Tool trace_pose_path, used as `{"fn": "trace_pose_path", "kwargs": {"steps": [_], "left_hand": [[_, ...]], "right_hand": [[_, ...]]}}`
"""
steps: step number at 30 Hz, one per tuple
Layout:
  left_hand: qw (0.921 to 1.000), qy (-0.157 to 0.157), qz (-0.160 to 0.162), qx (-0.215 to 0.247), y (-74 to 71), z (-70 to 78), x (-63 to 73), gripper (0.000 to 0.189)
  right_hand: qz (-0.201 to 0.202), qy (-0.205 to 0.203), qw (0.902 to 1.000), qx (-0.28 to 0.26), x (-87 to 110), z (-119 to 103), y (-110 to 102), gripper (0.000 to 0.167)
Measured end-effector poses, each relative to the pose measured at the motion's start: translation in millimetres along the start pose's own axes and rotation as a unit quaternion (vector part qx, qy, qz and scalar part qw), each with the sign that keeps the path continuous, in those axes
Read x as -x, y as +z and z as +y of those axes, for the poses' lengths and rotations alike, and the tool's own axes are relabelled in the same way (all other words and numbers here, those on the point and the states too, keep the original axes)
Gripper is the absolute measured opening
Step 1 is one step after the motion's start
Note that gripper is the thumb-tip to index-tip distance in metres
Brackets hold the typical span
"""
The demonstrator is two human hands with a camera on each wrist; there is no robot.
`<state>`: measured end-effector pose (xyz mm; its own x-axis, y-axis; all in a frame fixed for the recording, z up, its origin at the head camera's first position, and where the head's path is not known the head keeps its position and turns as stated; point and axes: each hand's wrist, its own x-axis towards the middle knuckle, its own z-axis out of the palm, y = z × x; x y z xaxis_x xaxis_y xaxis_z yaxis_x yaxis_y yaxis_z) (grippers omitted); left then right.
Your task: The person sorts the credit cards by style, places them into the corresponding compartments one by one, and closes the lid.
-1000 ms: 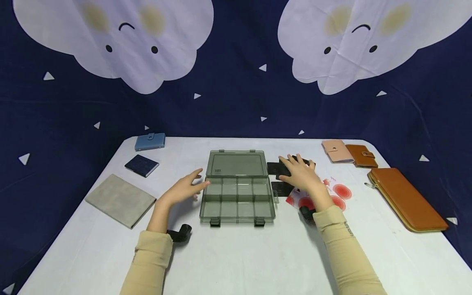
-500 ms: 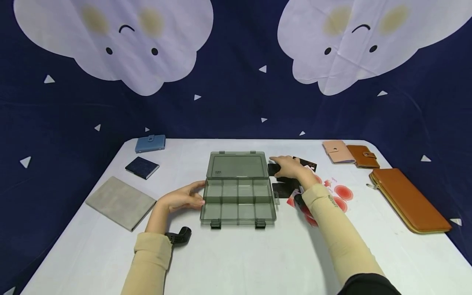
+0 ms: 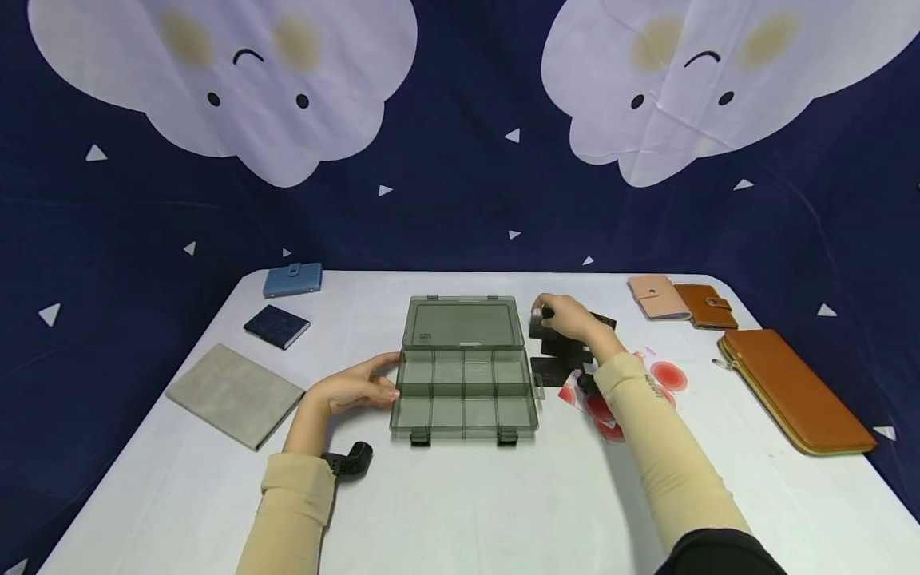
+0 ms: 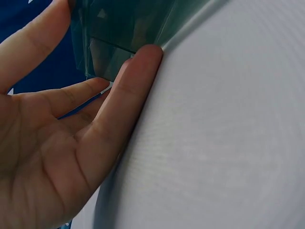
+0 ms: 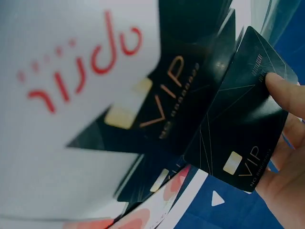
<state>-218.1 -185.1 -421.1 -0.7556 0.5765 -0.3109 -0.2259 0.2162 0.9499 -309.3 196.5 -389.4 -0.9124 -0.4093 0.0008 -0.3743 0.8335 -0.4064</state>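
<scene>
A green see-through compartment box (image 3: 447,411) lies on the white table with its lid folded back. At its left wall is my left hand (image 3: 352,387), the fingers spread and mostly straight. The left wrist view shows its fingertips (image 4: 148,55) against the box side, beside the tabletop. To the right of the box my right hand (image 3: 575,318) pinches a black VIP card (image 5: 238,112), thumb on its face and fingers behind. More black cards (image 3: 550,372) lie below that hand, partly hidden, along with red-and-white cards (image 3: 598,409). Red lettering shows on a white surface (image 5: 88,67) close to the right wrist camera.
On the left are a blue card holder (image 3: 293,278), a dark navy booklet (image 3: 276,323) and a grey folder (image 3: 235,391). At the right lie a pink card holder (image 3: 657,295), a brown card holder (image 3: 706,306) and a large tan zip wallet (image 3: 798,391).
My left hand has moved in against the box's left side. My right hand, spread above the cards at first, has lowered and taken a black card between thumb and fingers.
</scene>
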Motion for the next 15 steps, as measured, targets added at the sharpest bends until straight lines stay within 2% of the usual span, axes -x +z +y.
{"fn": "trace_pose_path", "kwargs": {"steps": [3, 7, 15], "left_hand": [[1.0000, -0.002, 0.002, -0.005, 0.0, 0.0, 0.2, 0.090], [1.0000, -0.004, 0.004, -0.008, 0.1, -0.4, 0.1, 0.090], [1.0000, -0.003, 0.005, -0.004, 0.9, 0.8, 1.0, 0.090]], "right_hand": [[0.009, 0.000, 0.9996, -0.028, -0.3, 0.4, -2.7, 0.028], [0.038, 0.008, 0.9966, -0.072, 0.4, -6.5, -9.3, 0.034], [0.076, 0.036, 0.9839, -0.157, 8.3, -41.8, -24.6, 0.048]]}}
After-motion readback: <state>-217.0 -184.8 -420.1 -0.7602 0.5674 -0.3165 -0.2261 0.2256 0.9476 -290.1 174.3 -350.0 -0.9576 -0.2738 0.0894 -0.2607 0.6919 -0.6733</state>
